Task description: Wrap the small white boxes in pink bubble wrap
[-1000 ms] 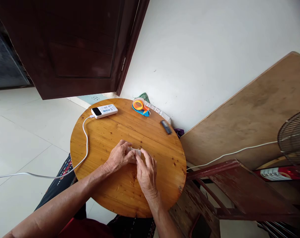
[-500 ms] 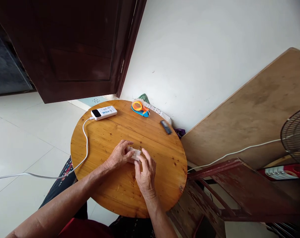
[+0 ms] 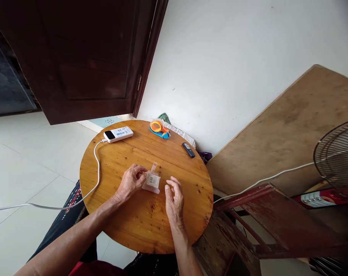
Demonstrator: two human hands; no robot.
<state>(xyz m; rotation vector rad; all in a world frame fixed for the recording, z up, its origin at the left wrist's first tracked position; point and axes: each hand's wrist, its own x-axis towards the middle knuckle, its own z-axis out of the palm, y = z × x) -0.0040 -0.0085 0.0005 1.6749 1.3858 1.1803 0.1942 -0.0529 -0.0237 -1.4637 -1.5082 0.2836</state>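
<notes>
Pale wall (image 3: 220, 69) and a dark brown panelled door (image 3: 87, 50) stand behind a round table of varnished yellow-brown wood (image 3: 128, 226), as the head view shows it. Near the table's far edge lie a white rectangular device with a black screen (image 3: 119, 134), a white cable (image 3: 98, 168) plugged into its end, an orange-and-blue tape dispenser (image 3: 164, 135) and a small dark oblong object (image 3: 189, 150).

On the middle of the table, between the two hands, sits a small clear plastic case with a pale square face (image 3: 152, 181); a narrow clear tab sticks out from its far side. The left hand (image 3: 130, 181) is at the case's left edge, fingers bent; whether they grip it or merely rest there I cannot tell. The right hand (image 3: 174, 197) is just beside the case, apart from it, fingers loosely curled and seemingly holding nothing.

The step in hand looks like positioning or adjusting the case; any further two-handed move would call for the left hand to steady it while the right fingers reach its near edge.
</notes>
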